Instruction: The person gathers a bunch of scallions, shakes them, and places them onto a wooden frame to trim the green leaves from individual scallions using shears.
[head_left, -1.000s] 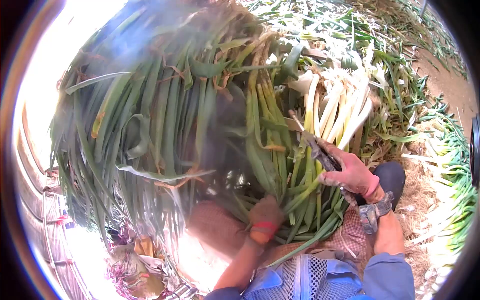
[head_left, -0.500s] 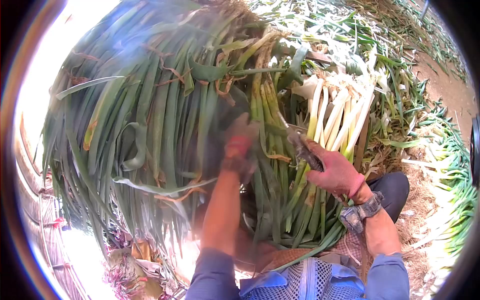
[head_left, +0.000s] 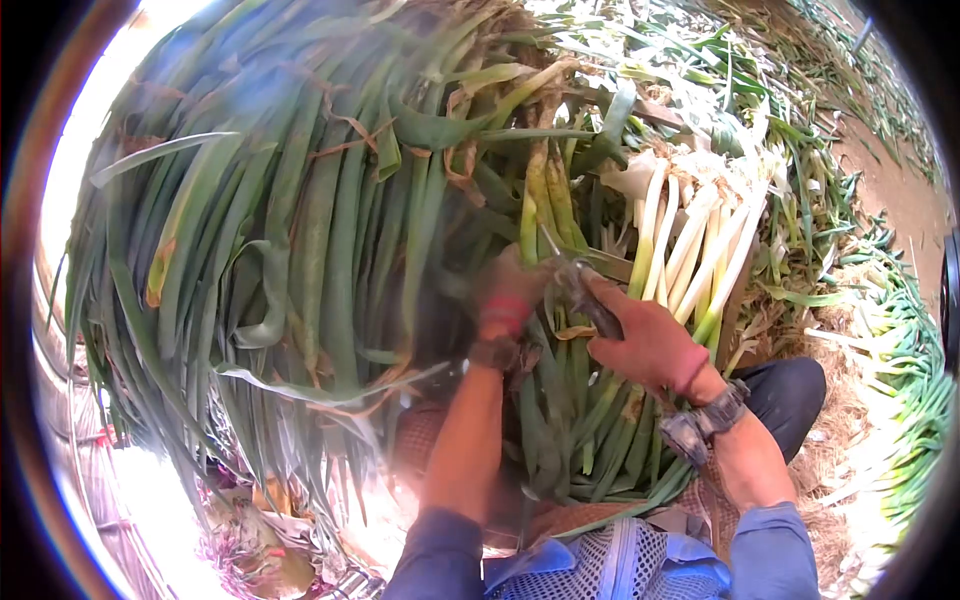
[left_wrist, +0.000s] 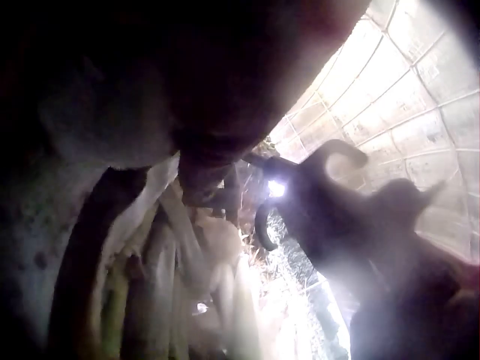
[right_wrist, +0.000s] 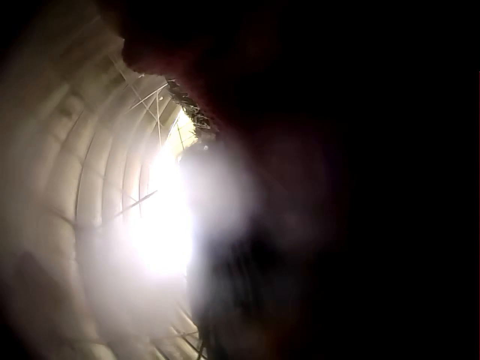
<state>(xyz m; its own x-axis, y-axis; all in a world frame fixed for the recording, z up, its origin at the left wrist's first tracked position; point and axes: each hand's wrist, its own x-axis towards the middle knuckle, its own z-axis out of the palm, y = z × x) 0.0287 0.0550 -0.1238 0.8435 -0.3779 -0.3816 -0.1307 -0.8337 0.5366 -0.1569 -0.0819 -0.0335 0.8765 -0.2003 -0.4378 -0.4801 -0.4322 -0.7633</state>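
Note:
My gloved right hand (head_left: 650,345) grips a dark air blow gun (head_left: 575,280), its thin nozzle pointing up and left. Right beside that nozzle my gloved left hand (head_left: 512,285), a little blurred, holds the stalks of green onions (head_left: 545,200). In the left wrist view the gun (left_wrist: 322,195) appears as a dark shape with a curved hook, and pale onion stalks (left_wrist: 217,285) lie below the shadowed hand. Several onions with white stems (head_left: 710,240) lie just beyond the right hand, their green leaves across the lap. The right wrist view is mostly dark and glare.
A tall heap of green onions (head_left: 300,220) fills the left side. Peeled leaves (head_left: 690,60) litter the back. Another row of onions (head_left: 910,400) lies at the right edge, beside a strip of dry roots (head_left: 830,450). Ribbed sheeting (left_wrist: 420,112) curves behind.
The left hand has left the leaves at the lap and gone up to the stalks near the nozzle. The right hand has moved slightly left and down with the air blow gun.

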